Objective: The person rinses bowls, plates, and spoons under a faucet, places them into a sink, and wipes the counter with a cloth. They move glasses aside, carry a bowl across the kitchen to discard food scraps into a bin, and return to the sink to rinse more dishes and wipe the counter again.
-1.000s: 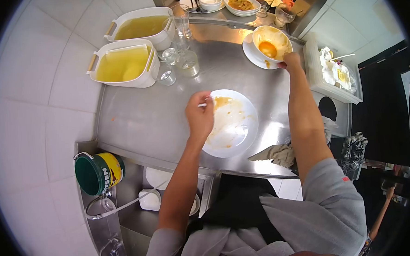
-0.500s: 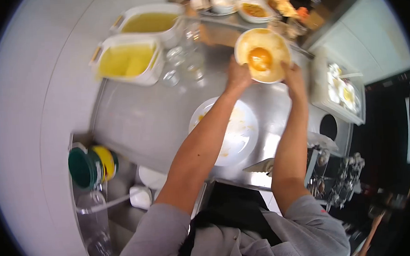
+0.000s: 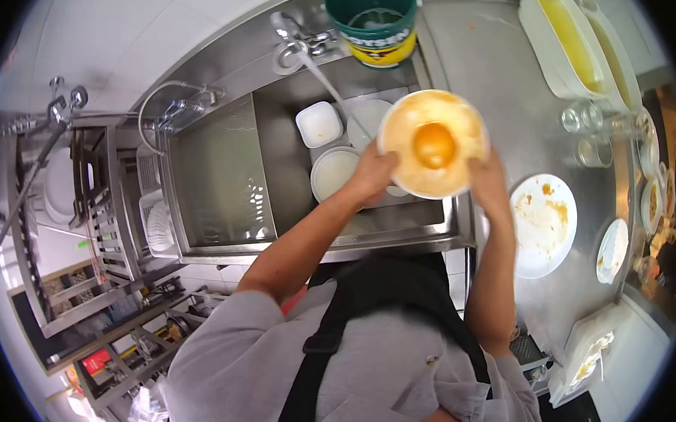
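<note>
A round bowl (image 3: pixel 406 119), stained orange inside with orange liquid at its bottom, hangs level over the right end of the sink (image 3: pixel 294 245). My left hand (image 3: pixel 373 175) grips its left rim, and my right hand (image 3: pixel 491 181) holds the lower right rim. Under and left of the bowl, a square white dish (image 3: pixel 319 125) and a round white bowl (image 3: pixel 335 174) lie in the basin, where a stream or hose runs down from the tap (image 3: pixel 290 31). A plate with food scraps (image 3: pixel 544 225) rests on the steel counter, right of my right hand.
Behind the bowl stands a green and yellow bucket (image 3: pixel 374 26). Yellow-filled white tubs (image 3: pixel 566 42) and glasses (image 3: pixel 595 152) are on the counter at the right. Another sink basin holds water (image 3: pixel 222 179). A rack (image 3: pixel 108 200) with dishes stands at the far left.
The view has turned left from the counter to the sink. Both hands have carried the bowl from over the counter to over the sink's right end.
</note>
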A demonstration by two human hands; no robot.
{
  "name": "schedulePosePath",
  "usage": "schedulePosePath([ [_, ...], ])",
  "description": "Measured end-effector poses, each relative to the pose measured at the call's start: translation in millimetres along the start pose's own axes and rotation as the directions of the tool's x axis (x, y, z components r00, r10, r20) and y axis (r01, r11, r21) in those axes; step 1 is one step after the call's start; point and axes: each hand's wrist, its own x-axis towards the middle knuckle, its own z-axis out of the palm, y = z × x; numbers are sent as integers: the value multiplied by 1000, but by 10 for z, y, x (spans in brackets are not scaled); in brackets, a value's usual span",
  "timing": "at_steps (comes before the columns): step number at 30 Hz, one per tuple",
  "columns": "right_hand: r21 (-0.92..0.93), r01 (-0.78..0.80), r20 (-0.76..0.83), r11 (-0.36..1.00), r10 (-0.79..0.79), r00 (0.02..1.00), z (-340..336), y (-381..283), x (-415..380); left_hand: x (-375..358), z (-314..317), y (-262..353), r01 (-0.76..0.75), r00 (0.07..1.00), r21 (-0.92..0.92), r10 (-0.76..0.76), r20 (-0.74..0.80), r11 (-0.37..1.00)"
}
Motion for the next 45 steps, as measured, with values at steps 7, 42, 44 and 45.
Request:
schedulePosePath([
  [7,-397,375,70,838,-379,923,2052,296,1210,395,-1544,-200,74,963,50,-58,-262,996],
  [42,318,-445,223,837,390,893,2944,1860,1446,971,-1872,-483,194,921,887,233,-312,420],
  [44,24,-420,266,907,399,878,3057,1789,1421,897,-2232,-737,335,845,702,129,-520,629],
  [45,-130,-389,282,912,410,867,3118,1797,1432,859,-2437,-925,351,798,604,109,-592,716],
])
